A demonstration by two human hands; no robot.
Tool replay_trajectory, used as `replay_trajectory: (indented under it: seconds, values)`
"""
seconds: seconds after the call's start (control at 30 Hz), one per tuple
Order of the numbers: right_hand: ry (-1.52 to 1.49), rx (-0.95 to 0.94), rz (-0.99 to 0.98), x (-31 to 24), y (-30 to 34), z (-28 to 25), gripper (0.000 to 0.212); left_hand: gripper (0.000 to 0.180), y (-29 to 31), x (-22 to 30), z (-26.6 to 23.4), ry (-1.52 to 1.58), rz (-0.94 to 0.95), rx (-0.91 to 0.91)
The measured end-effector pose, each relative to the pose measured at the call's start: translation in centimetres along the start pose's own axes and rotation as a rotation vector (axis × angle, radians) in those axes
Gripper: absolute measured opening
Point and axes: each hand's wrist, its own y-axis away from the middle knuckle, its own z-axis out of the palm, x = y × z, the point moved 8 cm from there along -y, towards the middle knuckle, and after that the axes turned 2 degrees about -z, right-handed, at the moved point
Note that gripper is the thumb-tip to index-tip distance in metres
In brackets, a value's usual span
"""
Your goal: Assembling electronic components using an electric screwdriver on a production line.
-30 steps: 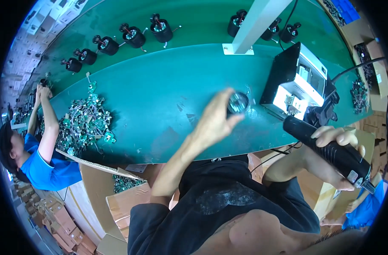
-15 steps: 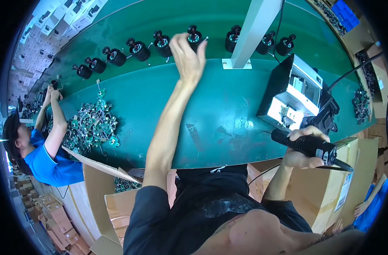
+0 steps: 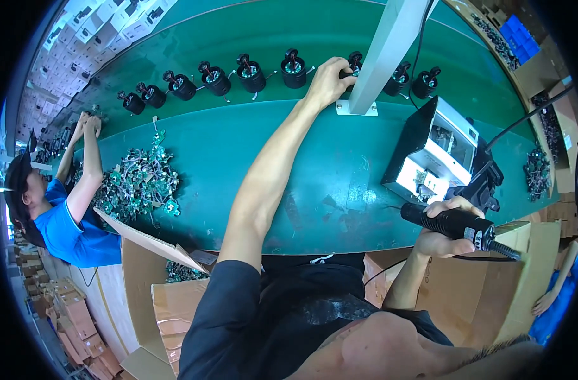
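Note:
My left hand (image 3: 330, 82) reaches to the far side of the bench, its fingers closed round a black cylindrical housing (image 3: 355, 58) beside the grey post. The hand and post hide much of that housing. In my right hand (image 3: 449, 235) is a black electric screwdriver (image 3: 442, 223), held nearly level above the near bench edge, tip to the left and cord to the right. A row of similar black housings, including one (image 3: 294, 71) just left of my left hand, stands along the green belt, with wires and round black pieces on top.
A grey post (image 3: 383, 54) rises from the green bench (image 3: 238, 145). A black-and-white screw feeder (image 3: 438, 152) stands right of it. Wired circuit boards (image 3: 140, 183) lie heaped at left, near a co-worker in blue (image 3: 80, 221). Open cardboard boxes (image 3: 175, 304) line the near edge.
My left hand has moved right along the row and closed on the housing by the post. The screwdriver stays in my right hand. The view has shifted slightly.

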Motion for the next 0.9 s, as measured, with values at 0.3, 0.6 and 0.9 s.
replay_trajectory:
  seconds: [0.3,0.6,0.9]
  values:
    - [-0.13,0.065,-0.113,0.1,0.1,-0.3,0.082,0.023,10.1,7.5,-9.2,0.028,-0.154,0.174]
    - [-0.142,-0.19,-0.306,-7.4,-4.9,2.4,0.079,0.024,20.4,12.9,-1.6,0.073,-0.058,-0.07]
    - [-0.004,-0.195,-0.365,-6.9,-6.8,2.7,0.078,0.027,20.7,11.9,-1.1,0.165,-0.127,-0.181]
